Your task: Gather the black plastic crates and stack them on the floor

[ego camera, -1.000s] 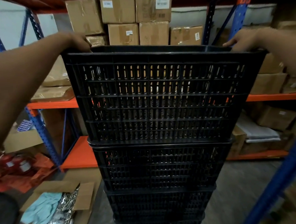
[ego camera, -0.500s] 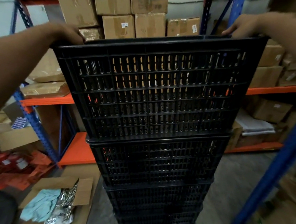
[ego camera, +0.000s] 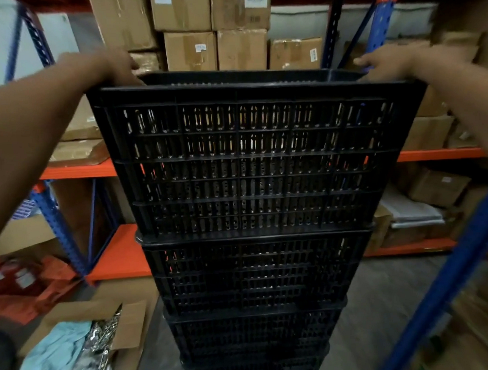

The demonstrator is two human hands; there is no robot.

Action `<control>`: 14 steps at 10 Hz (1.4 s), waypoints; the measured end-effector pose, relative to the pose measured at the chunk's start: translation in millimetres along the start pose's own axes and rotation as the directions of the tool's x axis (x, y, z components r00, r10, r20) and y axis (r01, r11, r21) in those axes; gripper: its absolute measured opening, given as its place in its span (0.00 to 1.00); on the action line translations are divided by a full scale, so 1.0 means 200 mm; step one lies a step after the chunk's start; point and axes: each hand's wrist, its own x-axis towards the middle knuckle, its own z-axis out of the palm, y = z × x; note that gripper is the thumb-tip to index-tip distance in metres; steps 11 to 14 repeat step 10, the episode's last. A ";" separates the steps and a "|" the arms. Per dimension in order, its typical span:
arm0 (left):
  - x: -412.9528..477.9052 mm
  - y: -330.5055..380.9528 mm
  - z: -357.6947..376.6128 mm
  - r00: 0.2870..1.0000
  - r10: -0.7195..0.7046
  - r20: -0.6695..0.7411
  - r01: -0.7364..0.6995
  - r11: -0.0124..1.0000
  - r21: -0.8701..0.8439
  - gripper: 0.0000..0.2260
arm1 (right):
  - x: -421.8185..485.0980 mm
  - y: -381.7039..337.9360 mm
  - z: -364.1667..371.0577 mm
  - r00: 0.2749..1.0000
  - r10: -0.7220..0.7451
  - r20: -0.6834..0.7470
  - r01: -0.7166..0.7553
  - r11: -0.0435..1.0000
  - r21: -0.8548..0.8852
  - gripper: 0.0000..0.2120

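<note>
Evidently to seat it squarely, the left hand (ego camera: 115,68) curls over the left rim of the top crate (ego camera: 252,161) on the floor stack (ego camera: 256,272), the right hand (ego camera: 384,63) opposite, its grip unclear.

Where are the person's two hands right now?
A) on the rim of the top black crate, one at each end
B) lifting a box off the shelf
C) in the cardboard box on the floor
A: the left hand and right hand both rest on the rim of the top crate.
</note>
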 end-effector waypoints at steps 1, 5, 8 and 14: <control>-0.01 0.03 0.01 0.997 0.040 0.064 -0.036 0.997 -0.065 0.25 | -0.03 -0.01 0.00 0.997 -0.027 0.069 0.026 1.000 0.004 0.24; 0.12 -0.06 0.06 0.995 0.077 0.066 -0.085 0.986 0.140 0.27 | 0.06 0.03 0.01 0.991 -0.036 0.131 0.048 0.995 -0.086 0.27; -0.11 0.05 -0.10 0.999 -0.020 -0.025 0.017 0.996 -0.088 0.19 | -0.05 0.00 -0.06 0.957 -0.091 -0.274 0.091 0.996 -0.015 0.21; -0.53 0.17 -0.25 0.952 0.053 -0.301 -0.176 0.899 -0.401 0.13 | -0.34 -0.13 -0.13 0.934 -0.193 -0.301 0.235 0.965 0.112 0.28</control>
